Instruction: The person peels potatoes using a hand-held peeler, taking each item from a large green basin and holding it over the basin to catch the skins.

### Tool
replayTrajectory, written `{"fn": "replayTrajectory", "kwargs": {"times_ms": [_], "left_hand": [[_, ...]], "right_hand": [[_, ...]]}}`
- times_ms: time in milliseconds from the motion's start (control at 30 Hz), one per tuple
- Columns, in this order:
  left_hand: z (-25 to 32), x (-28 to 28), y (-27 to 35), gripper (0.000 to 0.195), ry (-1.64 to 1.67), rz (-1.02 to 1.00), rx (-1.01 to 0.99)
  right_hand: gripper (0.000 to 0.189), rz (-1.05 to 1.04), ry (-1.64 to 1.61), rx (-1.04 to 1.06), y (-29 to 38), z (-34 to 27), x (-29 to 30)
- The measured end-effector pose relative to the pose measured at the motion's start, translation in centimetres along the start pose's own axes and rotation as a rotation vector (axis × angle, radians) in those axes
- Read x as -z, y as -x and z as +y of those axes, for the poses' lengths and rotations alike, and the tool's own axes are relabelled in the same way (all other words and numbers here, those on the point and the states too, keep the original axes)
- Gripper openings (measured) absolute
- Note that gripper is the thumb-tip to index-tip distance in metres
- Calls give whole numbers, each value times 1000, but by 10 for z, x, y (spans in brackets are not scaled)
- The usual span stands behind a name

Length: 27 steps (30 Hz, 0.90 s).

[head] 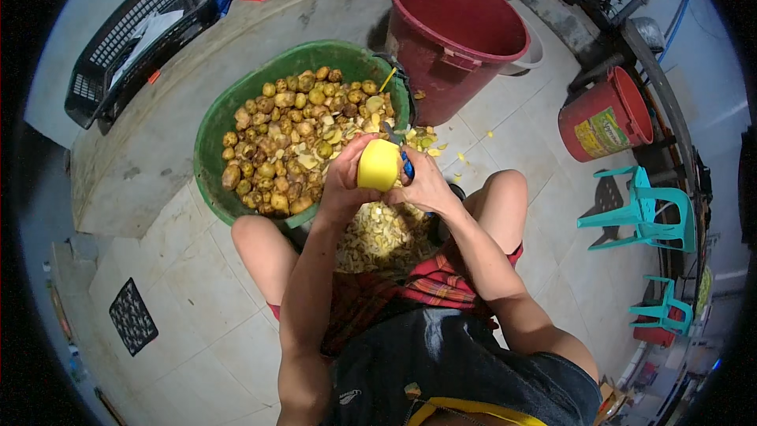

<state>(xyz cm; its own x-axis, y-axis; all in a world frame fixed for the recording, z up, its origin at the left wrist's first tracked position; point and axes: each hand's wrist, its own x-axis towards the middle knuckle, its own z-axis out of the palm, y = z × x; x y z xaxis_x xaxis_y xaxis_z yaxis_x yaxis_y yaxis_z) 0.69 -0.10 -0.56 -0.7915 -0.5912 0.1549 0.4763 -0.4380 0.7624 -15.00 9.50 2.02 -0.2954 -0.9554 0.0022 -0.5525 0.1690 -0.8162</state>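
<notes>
My left hand (345,180) grips a large, smooth, peeled yellow potato (379,164) from its left side. At its right side my right hand (427,184) holds a blue-handled peeling tool (407,164), whose dark end points up past the potato; its exact kind is partly hidden by the fingers. Some right-hand fingertips also touch the potato from below. Behind the hands stands a green tub (204,148) full of small unpeeled potatoes (284,130) with pale pieces among them. Between my knees lies a heap of pale peelings (378,236), under both hands.
A tall, dark red bin (426,80) stands against the tub's right side. Yellow scraps (434,152) lie on the tiles beside it. Further right are a smaller red bucket (591,130) and turquoise plastic chairs (644,207). A black crate (142,29) sits on the concrete ledge (248,29).
</notes>
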Motion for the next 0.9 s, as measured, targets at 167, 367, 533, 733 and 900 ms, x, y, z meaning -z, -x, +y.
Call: {"fn": "replayTrajectory", "kwargs": {"times_ms": [167, 367, 533, 733, 900], "left_hand": [[-2, -1, 0, 97, -15, 8, -17], [-5, 0, -1, 97, 112, 57, -90], [-14, 2, -3, 95, 34, 124, -231], [-17, 9, -5, 94, 154, 135, -162], [-10, 5, -2, 94, 115, 51, -80]], "right_hand": [[74, -25, 22, 1, 0, 1, -2], [64, 95, 102, 60, 5, -3, -12], [52, 131, 143, 138, 9, -4, -22], [57, 107, 65, 66, 1, 10, -18], [84, 24, -56, 1, -4, 8, -6]]}}
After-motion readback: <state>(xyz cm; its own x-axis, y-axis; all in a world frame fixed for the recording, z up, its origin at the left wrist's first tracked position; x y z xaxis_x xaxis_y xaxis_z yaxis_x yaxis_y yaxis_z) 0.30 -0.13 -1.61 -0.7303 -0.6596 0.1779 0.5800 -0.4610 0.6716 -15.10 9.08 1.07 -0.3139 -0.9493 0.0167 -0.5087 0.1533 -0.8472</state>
